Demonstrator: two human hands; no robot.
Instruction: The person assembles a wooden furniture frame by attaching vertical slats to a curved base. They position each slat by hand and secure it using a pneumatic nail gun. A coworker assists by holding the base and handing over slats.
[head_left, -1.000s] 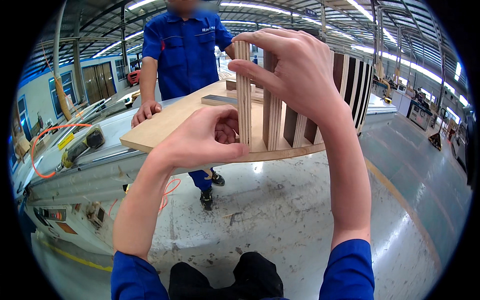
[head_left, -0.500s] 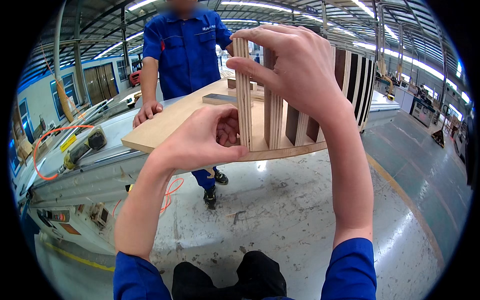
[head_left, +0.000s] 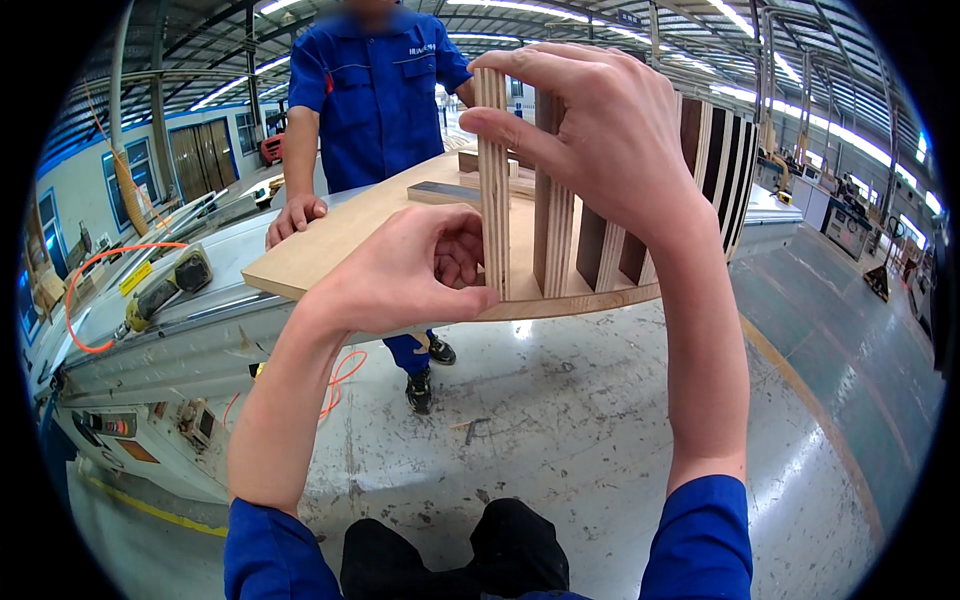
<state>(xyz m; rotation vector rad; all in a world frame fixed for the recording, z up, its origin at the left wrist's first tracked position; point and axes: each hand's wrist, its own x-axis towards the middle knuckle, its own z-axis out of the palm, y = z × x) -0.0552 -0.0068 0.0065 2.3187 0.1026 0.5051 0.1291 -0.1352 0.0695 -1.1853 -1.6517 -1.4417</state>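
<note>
A plywood strip [head_left: 494,190] with layered edges stands upright at the near edge of a light wooden board [head_left: 345,230]. My left hand [head_left: 400,265] is closed around its foot, the thumb along the board's edge and the other fingers curled behind. Higher up, my right hand [head_left: 625,140] grips the same strip, with a finger over its top end and the thumb lower down beside it. To the right, a dark-faced plywood strip [head_left: 551,230] and several more stand in a spaced row, partly hidden by my right hand and forearm.
Flat wooden pieces [head_left: 445,192] lie on the board. Across it stands a person in blue [head_left: 375,110], one hand [head_left: 295,218] resting on the board's far-left edge. A cordless drill [head_left: 165,295] and an orange hose [head_left: 72,300] lie on the machine table [head_left: 240,330] at left.
The strip and both hands appear slightly further right in view, along with the row of strips. Both hands keep the same hold; the other person's hand stays on the board.
</note>
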